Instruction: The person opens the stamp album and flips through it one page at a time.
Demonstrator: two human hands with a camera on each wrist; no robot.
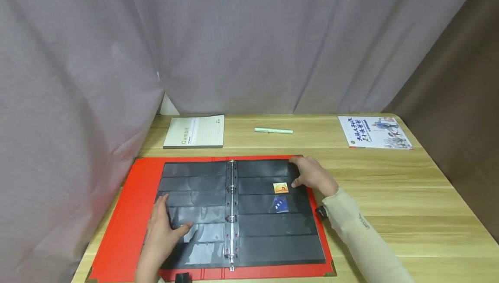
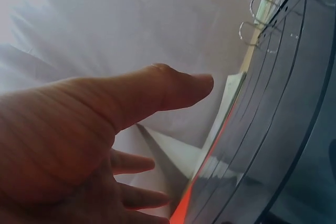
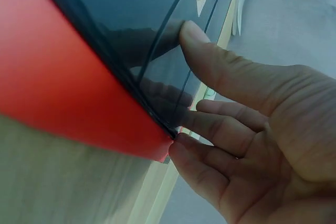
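Observation:
A red ring binder (image 1: 126,213) lies spread on the wooden table, with black pocket pages (image 1: 274,248) on both sides of its metal rings (image 1: 232,205). On the right page, an orange-and-yellow stamp (image 1: 280,188) sits above a dark blue stamp (image 1: 281,204) with pale moon shapes. My left hand (image 1: 161,231) is over the left page's outer edge, thumb and fingers spread and holding nothing. At the right page's upper outer corner is my right hand (image 1: 313,174). Its thumb (image 3: 197,38) meets the page surface, while the other fingers are at the page edge, apart from the thumb.
Behind the binder lie a cream notebook (image 1: 195,132) on the left and a light green pen (image 1: 273,131) in the middle. A white illustrated booklet (image 1: 374,132) lies at the back right. Grey curtains (image 1: 249,44) hang behind the table.

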